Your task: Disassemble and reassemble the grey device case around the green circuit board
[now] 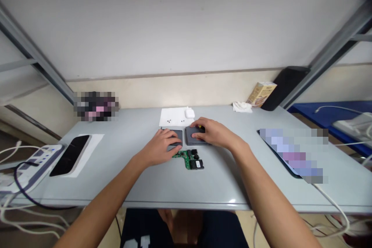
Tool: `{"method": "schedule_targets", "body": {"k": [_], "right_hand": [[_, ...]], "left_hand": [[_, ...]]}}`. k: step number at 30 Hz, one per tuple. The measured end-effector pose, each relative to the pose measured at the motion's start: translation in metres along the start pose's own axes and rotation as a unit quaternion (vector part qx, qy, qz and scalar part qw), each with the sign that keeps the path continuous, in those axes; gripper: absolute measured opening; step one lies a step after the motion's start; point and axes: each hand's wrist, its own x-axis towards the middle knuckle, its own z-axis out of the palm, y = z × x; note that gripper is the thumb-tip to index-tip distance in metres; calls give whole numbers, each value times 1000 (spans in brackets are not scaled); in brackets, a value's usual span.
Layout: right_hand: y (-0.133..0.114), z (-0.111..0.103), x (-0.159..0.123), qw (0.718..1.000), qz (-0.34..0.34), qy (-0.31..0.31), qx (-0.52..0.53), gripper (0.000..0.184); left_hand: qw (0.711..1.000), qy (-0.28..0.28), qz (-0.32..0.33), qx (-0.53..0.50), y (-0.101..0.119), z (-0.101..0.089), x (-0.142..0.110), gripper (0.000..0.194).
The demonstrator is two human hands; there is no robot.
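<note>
My left hand (162, 145) rests over a flat dark grey plastic cover (178, 136), fingers bent across its top and thumb at the near edge. Beside it, my right hand (210, 131) grips a dark grey plastic casing (193, 140) with small slots along its near side; the thumb lies on top and the fingers reach the far edge. A small yellow spot shows under the right fingers, too small to name. Just in front of both pieces lies a green circuit board (188, 159) with black parts, its left end near my left thumb.
Behind the hands, a white paper (171, 116) bears several tiny dark screws (169, 121) and a white earbud case (190, 113). A phone (71, 155) and power strip (37, 164) lie left. A blurred-out tablet (279, 159), tissue (242, 107) and carton (261, 94) are right.
</note>
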Motion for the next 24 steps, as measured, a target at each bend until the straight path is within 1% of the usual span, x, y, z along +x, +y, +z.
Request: {"method": "schedule_targets", "body": {"k": [7, 13, 16, 22, 24], "right_hand": [[3, -1, 0, 1000, 4, -6, 11, 28], [4, 2, 2, 1000, -8, 7, 6, 26], [4, 3, 2, 1000, -14, 15, -1, 26], [5, 5, 3, 1000, -21, 15, 11, 25], [7, 5, 4, 1000, -20, 17, 16, 25]], "left_hand": [[1000, 3, 7, -12, -5, 1, -2, 31], [1000, 20, 11, -21, 1, -3, -3, 25], [1000, 9, 20, -19, 3, -3, -3, 18], [999, 10, 11, -37, 1, -2, -3, 20], [999, 18, 8, -49, -1, -2, -3, 20]]}}
